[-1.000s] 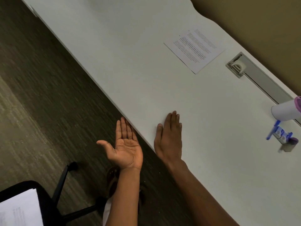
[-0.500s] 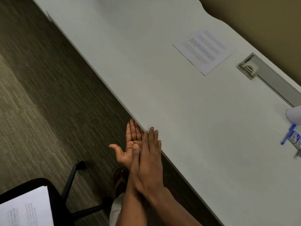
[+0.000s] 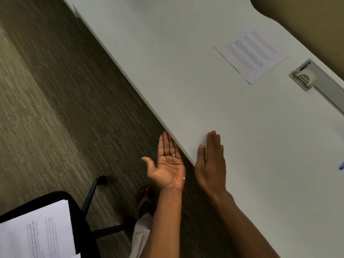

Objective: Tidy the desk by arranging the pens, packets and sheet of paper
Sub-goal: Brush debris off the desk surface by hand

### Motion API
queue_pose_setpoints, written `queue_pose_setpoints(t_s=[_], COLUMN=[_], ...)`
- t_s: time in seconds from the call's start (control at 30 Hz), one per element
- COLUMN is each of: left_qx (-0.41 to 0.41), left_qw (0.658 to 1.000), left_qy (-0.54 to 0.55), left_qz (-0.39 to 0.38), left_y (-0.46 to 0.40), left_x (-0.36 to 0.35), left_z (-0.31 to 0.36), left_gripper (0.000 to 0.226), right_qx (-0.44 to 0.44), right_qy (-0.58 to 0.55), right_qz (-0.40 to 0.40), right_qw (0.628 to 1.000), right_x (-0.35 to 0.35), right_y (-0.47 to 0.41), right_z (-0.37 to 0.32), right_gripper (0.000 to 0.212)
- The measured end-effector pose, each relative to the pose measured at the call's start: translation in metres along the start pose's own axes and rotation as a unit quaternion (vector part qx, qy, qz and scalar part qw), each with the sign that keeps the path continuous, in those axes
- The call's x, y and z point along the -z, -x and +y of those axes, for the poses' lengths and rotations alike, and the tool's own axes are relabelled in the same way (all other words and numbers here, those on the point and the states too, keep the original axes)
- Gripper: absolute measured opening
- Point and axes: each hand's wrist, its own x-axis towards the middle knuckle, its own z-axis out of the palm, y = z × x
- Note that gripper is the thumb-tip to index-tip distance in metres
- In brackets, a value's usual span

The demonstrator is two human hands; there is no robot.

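Observation:
A printed sheet of paper (image 3: pixel 251 55) lies flat on the white desk (image 3: pixel 186 71) near its far edge. My left hand (image 3: pixel 167 164) is held palm up just below the desk's near edge, fingers straight, with small white specks on the palm. My right hand (image 3: pixel 211 162) lies flat on the desk beside that edge, fingers straight and together, holding nothing. A blue pen tip (image 3: pixel 341 166) shows at the right border; the packets are out of view.
A grey cable tray with a hinged lid (image 3: pixel 309 77) is set into the desk's far right. A black office chair (image 3: pixel 78 216) with printed papers (image 3: pixel 35 233) on its seat stands at lower left on the carpet. A sandalled foot (image 3: pixel 145 200) is below the hands.
My right hand had swept off the desk edge onto my left palm half a second ago; it is back on the desk surface beside the edge. The view shifted left.

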Motion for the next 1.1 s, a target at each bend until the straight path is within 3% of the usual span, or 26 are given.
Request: queue_pose_setpoints(t_s=[0.07, 0.17, 0.3, 0.4, 0.53, 0.6, 0.7, 0.77, 0.8, 0.87, 0.9, 0.93, 1.1], left_qx=[-0.004, 0.003, 0.023, 0.026, 0.000, 0.008, 0.020, 0.020, 0.018, 0.018, 0.019, 0.021, 0.026], left_qw=[1.000, 0.998, 0.999, 0.997, 0.998, 1.000, 1.000, 0.999, 0.999, 0.999, 0.999, 0.999, 0.998], left_qy=[-0.016, -0.047, -0.031, -0.009, -0.028, -0.022, 0.017, 0.027, 0.026, 0.023, 0.023, 0.022, -0.010], left_qz=[0.023, 0.039, -0.032, -0.068, -0.051, -0.016, 0.005, 0.011, 0.016, 0.030, 0.037, 0.043, 0.049], left_y=[-0.001, -0.002, -0.003, -0.005, -0.003, -0.003, 0.001, 0.004, 0.006, 0.010, 0.011, 0.012, 0.016], left_x=[-0.004, -0.001, 0.014, 0.020, 0.019, 0.017, 0.012, 0.008, 0.006, 0.002, 0.001, -0.001, -0.004], left_z=[0.000, 0.000, 0.003, 0.004, -0.002, -0.003, 0.000, 0.000, 0.000, -0.001, -0.001, 0.000, 0.009], left_gripper=[0.086, 0.086, 0.085, 0.086, 0.088, 0.086, 0.085, 0.084, 0.084, 0.083, 0.083, 0.083, 0.084], right_qx=[0.026, 0.068, 0.111, 0.146, 0.154, 0.106, 0.008, -0.091, -0.156, -0.286, -0.320, -0.326, -0.174], right_qy=[0.077, 0.085, 0.073, 0.039, -0.052, -0.136, -0.196, -0.238, -0.288, -0.418, -0.461, -0.475, -0.342], right_qz=[-0.048, -0.073, -0.100, -0.136, -0.151, -0.106, 0.045, 0.086, 0.079, 0.027, 0.002, -0.016, -0.038], right_qw=[0.996, 0.991, 0.986, 0.979, 0.975, 0.979, 0.980, 0.963, 0.941, 0.862, 0.828, 0.817, 0.923], right_x=[-0.008, -0.020, -0.021, -0.017, -0.016, -0.012, -0.005, -0.003, -0.004, -0.006, -0.008, -0.008, -0.009], right_y=[0.003, 0.030, 0.054, 0.068, 0.087, 0.090, 0.098, 0.106, 0.109, 0.106, 0.103, 0.100, 0.094], right_z=[0.005, -0.009, -0.020, -0.025, -0.028, -0.023, -0.009, 0.000, 0.005, 0.009, 0.010, 0.009, 0.000], right_gripper=[0.060, 0.064, 0.064, 0.060, 0.053, 0.048, 0.036, 0.032, 0.031, 0.029, 0.028, 0.026, 0.021])
